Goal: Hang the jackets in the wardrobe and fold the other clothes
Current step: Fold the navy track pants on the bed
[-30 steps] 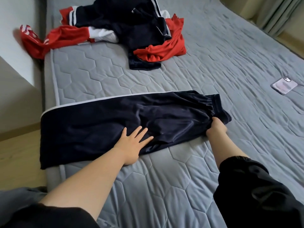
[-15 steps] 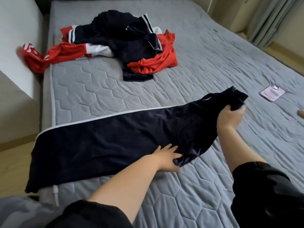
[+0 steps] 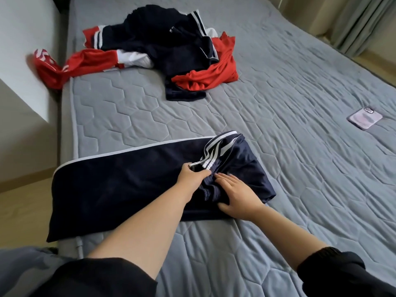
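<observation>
Dark navy track trousers (image 3: 120, 185) with a white side stripe lie across the near part of the grey bed (image 3: 278, 99). Their right end is folded back over the middle, so the white-striped waistband (image 3: 216, 151) lies on top. My left hand (image 3: 192, 175) pinches the waistband's edge between thumb and curled fingers. My right hand (image 3: 237, 196) lies flat on the folded part, fingers straight. A heap of navy, red and white clothes (image 3: 171, 48) sits further up the bed.
A phone (image 3: 364, 118) in a pale case lies on the bed at the right. A red sleeve (image 3: 49, 67) hangs off the bed's left edge against a white wall. Wooden floor shows at the left, curtains at the far right.
My right hand carried the trousers' right end up and over to the left, laid it on the middle and let go. My left hand moved from pressing the cloth to pinching the waistband.
</observation>
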Demonstrator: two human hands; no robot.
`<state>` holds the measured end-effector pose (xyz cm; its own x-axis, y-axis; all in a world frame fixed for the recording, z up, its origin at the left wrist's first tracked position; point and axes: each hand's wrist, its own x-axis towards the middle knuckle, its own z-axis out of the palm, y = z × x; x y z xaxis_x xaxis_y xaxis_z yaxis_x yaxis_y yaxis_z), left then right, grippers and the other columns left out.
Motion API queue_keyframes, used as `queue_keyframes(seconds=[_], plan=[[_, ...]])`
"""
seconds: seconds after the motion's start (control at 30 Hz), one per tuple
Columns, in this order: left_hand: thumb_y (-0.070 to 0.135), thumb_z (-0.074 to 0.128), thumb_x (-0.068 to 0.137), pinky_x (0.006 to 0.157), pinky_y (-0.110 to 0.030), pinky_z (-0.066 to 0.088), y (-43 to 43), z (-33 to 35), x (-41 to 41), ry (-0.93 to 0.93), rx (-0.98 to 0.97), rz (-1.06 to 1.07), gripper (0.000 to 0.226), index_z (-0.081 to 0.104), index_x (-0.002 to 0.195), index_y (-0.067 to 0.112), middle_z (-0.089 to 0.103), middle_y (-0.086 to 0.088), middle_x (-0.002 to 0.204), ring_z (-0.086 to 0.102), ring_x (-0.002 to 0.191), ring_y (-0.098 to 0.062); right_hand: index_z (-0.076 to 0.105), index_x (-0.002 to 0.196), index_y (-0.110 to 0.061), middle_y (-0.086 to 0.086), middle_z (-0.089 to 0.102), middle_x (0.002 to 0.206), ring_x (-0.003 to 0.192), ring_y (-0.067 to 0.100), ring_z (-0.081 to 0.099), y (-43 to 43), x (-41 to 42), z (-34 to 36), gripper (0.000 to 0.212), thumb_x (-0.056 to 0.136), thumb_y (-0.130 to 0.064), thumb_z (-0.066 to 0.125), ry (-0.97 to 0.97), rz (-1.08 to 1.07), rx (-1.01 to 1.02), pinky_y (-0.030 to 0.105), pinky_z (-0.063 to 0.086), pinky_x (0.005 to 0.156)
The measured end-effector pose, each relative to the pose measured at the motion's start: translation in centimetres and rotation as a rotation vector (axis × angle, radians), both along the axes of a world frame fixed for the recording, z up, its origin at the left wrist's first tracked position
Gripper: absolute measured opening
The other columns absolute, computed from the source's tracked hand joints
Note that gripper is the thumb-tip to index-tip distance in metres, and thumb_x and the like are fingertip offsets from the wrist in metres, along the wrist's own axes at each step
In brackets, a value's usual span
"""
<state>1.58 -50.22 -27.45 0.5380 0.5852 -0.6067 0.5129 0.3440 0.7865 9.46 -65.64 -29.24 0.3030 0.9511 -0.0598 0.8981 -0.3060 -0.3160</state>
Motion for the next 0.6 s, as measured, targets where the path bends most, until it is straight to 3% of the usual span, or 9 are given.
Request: queue_keyframes(seconds=[0.1,0.17,0.23,0.27,0.37,0.43,0.5,0.53,0.6], plan=[[0.041,0.064,0.083,0.094,-0.028,0.035,0.2,-0.4,0.6,0.009,0.067,-0.025,0.082,0.018,0.148,0.02,0.04,-0.004,0.144,0.044,0.124,-0.022,0.053,0.13,-0.005,0.008,0.053,0.136,0.127,0.023,0.048,-0.2,0.4,1.3,0.056,0.084,-0.036,0.057,0.088,-0.063,0.1,0.029,0.033,0.108],[0.05,0.063,0.081,0.098,-0.028,0.03,0.3,-0.5,0.5,-0.005,0.079,-0.042,0.092,0.009,0.151,0.023,0.031,-0.004,0.151,0.035,0.134,-0.024,0.059,0.12,-0.002,0.011,0.062,0.122,0.113,0.028,0.058,0.7,0.9,2.4,0.041,0.086,-0.025,0.053,0.094,-0.209,0.317,0.028,0.04,0.097],[0.045,0.072,0.076,0.094,-0.024,0.029,0.1,-0.9,0.3,-0.002,0.171,-0.125,0.098,0.011,0.15,0.022,0.035,-0.004,0.148,0.038,0.133,-0.023,0.059,0.119,-0.001,0.013,0.059,0.125,0.116,0.031,0.052,2.5,2.4,3.0,0.034,0.087,-0.009,0.049,0.071,-0.406,0.464,0.024,0.032,0.099],[0.038,0.075,0.076,0.09,-0.021,0.03,0.1,-1.0,0.3,0.002,0.221,-0.156,0.093,0.02,0.148,0.021,0.041,-0.003,0.143,0.044,0.127,-0.022,0.054,0.124,-0.004,0.013,0.051,0.135,0.124,0.03,0.043,3.7,3.3,3.4,0.038,0.087,-0.003,0.046,0.092,-0.498,0.445,0.024,0.027,0.103],[0.025,0.067,0.085,0.077,-0.021,0.036,0.5,-1.1,0.4,-0.007,0.251,-0.081,0.037,0.051,0.118,0.016,0.06,-0.006,0.122,0.054,0.093,-0.014,0.048,0.132,-0.014,0.011,0.03,0.15,0.138,0.028,0.022,6.8,7.0,4.0,0.04,0.093,-0.008,0.045,0.168,-0.622,0.184,0.036,0.02,0.111],[0.022,0.056,0.093,0.077,-0.023,0.037,1.3,-1.0,0.1,-0.025,0.154,-0.021,0.027,0.054,0.118,0.011,0.061,-0.01,0.116,0.054,0.092,-0.016,0.064,0.108,-0.004,0.017,0.056,0.125,0.122,0.032,0.043,8.3,8.6,4.2,0.025,0.095,-0.019,0.049,0.208,-0.645,0.083,0.033,0.032,0.097],[0.02,0.051,0.095,0.081,-0.026,0.039,2.6,-0.8,-0.6,0.003,0.097,-0.017,0.031,0.053,0.124,0.008,0.061,-0.011,0.117,0.055,0.098,-0.021,0.061,0.08,0.006,0.02,0.063,0.083,0.086,0.035,0.056,9.7,9.0,4.5,0.037,0.094,-0.027,0.053,0.253,-0.64,0.094,0.031,0.034,0.069],[0.019,0.05,0.096,0.081,-0.027,0.04,3.2,-0.8,-0.9,0.043,0.11,-0.019,0.032,0.051,0.126,0.009,0.06,-0.011,0.118,0.056,0.1,-0.023,0.058,0.074,0.006,0.02,0.06,0.075,0.078,0.034,0.054,10.2,8.7,4.7,0.04,0.094,-0.029,0.054,0.218,-0.636,0.124,0.031,0.031,0.064],[0.017,0.049,0.095,0.079,-0.03,0.04,3.7,-0.3,-1.2,0.17,0.223,-0.021,0.038,0.042,0.131,0.011,0.056,-0.011,0.122,0.054,0.097,-0.024,0.061,0.082,0.003,0.018,0.062,0.084,0.087,0.033,0.052,10.9,8.1,4.5,0.033,0.094,-0.027,0.054,0.073,-0.629,0.236,0.032,0.031,0.072]])
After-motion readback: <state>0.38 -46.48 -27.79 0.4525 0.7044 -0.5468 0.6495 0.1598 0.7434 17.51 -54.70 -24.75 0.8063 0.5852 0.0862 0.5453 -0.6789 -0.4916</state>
